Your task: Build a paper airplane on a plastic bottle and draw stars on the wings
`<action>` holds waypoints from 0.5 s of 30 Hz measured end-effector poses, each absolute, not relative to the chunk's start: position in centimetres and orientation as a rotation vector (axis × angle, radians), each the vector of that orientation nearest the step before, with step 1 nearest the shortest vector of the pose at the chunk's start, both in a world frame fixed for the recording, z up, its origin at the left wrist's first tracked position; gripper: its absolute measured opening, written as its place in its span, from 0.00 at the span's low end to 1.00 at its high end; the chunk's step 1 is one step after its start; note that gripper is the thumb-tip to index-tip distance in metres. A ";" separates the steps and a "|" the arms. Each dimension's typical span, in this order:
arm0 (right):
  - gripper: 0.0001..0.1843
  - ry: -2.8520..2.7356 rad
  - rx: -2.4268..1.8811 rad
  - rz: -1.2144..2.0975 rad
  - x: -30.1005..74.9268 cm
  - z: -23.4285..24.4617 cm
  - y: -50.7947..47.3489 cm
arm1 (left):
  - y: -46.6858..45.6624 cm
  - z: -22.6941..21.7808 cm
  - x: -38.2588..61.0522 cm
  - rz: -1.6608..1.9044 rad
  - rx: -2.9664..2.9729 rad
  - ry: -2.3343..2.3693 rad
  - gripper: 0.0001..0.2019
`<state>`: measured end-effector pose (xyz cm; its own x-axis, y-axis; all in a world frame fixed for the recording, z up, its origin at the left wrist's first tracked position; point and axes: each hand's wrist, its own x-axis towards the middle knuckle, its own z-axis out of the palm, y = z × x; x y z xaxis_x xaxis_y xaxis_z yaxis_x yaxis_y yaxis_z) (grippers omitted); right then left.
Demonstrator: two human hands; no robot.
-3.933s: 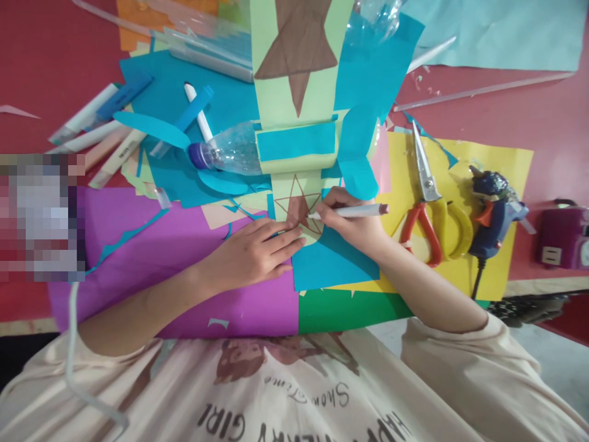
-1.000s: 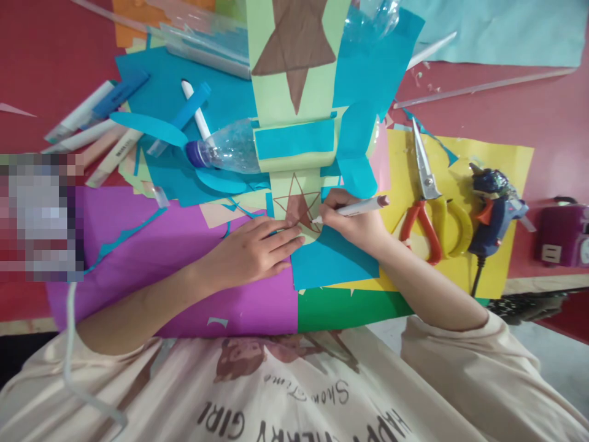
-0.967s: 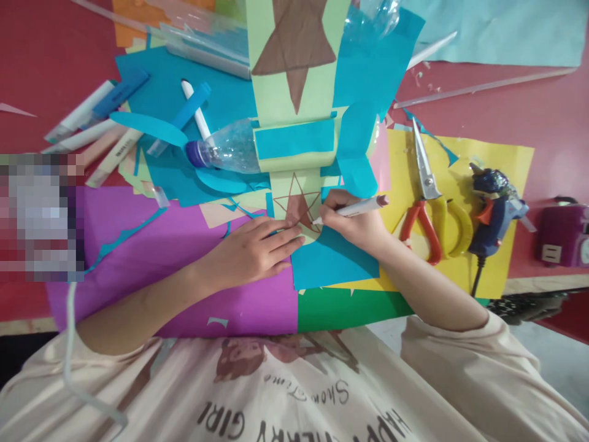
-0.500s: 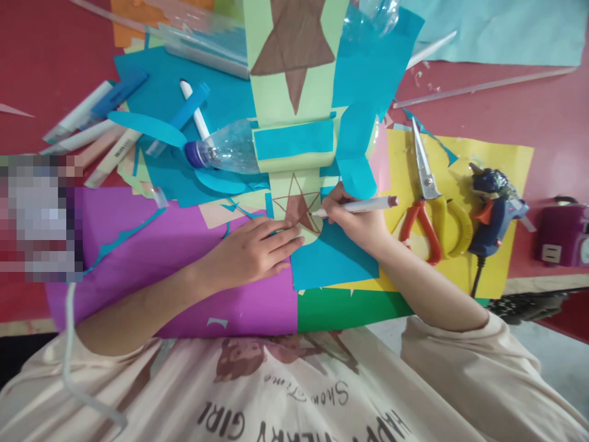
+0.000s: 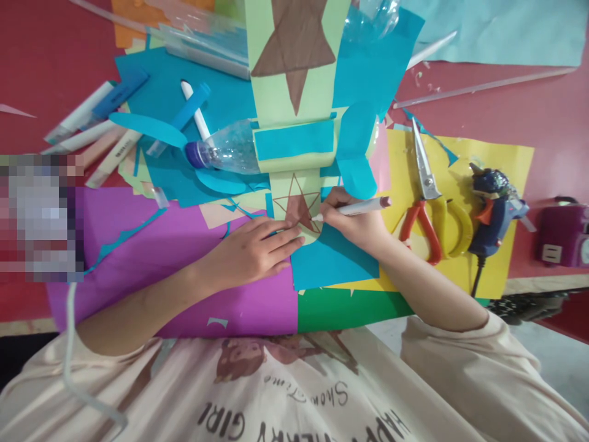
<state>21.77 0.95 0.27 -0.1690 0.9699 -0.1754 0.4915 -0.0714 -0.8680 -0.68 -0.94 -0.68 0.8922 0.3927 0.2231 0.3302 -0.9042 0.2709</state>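
Observation:
My right hand (image 5: 352, 224) pinches a white marker (image 5: 361, 207), its tip touching the right side of a small brown star (image 5: 297, 207) drawn on a pale green paper strip (image 5: 294, 98). My left hand (image 5: 251, 252) lies flat with fingers stretched out, pressing the lower end of that strip against blue paper (image 5: 334, 261). The strip runs up over a clear plastic bottle (image 5: 225, 150) with a purple cap and carries a bigger brown star (image 5: 294, 46) higher up.
Red-handled scissors (image 5: 423, 196) and a blue glue gun (image 5: 492, 212) lie on yellow paper (image 5: 501, 166) to the right. Several markers (image 5: 92, 132) lie at left. Purple paper (image 5: 175, 245), green paper (image 5: 345, 310) and blue scraps cover the red table (image 5: 41, 55).
The marker slid slightly right and back while its tip stayed on the small star. My left hand has not moved.

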 end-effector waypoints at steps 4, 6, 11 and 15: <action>0.15 -1.737 -1.586 1.229 22.0 0.1 0.8 | -0.8 -0.3 -0.6 0.312 2.839 0.541 0.15; 0.16 -1.741 -1.571 1.262 22.2 0.1 0.7 | -0.8 -0.1 -0.6 0.295 2.847 0.544 0.15; 0.13 -1.724 -1.522 1.321 22.3 0.1 0.7 | -0.8 -0.1 -0.6 0.292 2.868 0.537 0.15; 0.14 -1.587 -1.527 1.189 22.1 -0.1 0.7 | -0.9 -0.2 -0.6 0.316 2.874 0.544 0.15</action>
